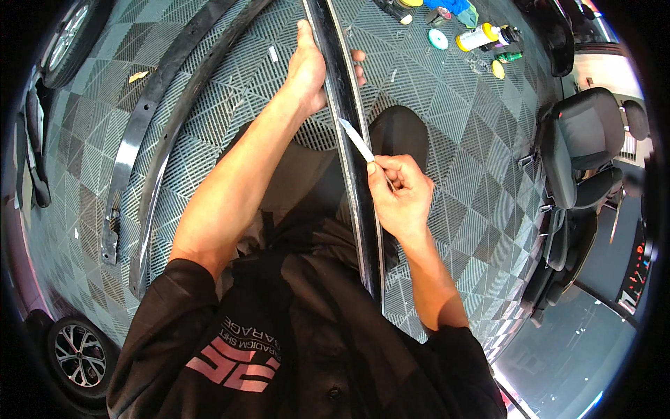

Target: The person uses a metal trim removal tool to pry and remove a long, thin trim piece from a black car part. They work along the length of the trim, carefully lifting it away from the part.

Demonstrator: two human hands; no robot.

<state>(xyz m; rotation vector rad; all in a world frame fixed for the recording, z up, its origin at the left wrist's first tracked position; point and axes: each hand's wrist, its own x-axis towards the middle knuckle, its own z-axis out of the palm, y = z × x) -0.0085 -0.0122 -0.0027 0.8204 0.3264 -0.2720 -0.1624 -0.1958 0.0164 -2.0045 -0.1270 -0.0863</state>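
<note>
A long black trim strip (338, 87) with pale edges runs lengthwise in front of me, its near end close to my body. My left hand (307, 66) is closed around its upper part, thumb on the left side and fingertips showing on the right. Between the thumb and fingers of my right hand (405, 195) is a thin white blade-shaped tool (359, 142) with a pointed tip. That tip lies against or just over the strip's face, below my left hand; contact is hard to make out.
Two long curved black strips (132, 136) lie on the grey tiled floor (474, 167) at left. A yellow-and-white bottle (478, 36), a pale green round pad (437, 39) and a blue cloth (457, 8) are at far right. Car seats (593, 129) stand right; a wheel (80, 353) is lower left.
</note>
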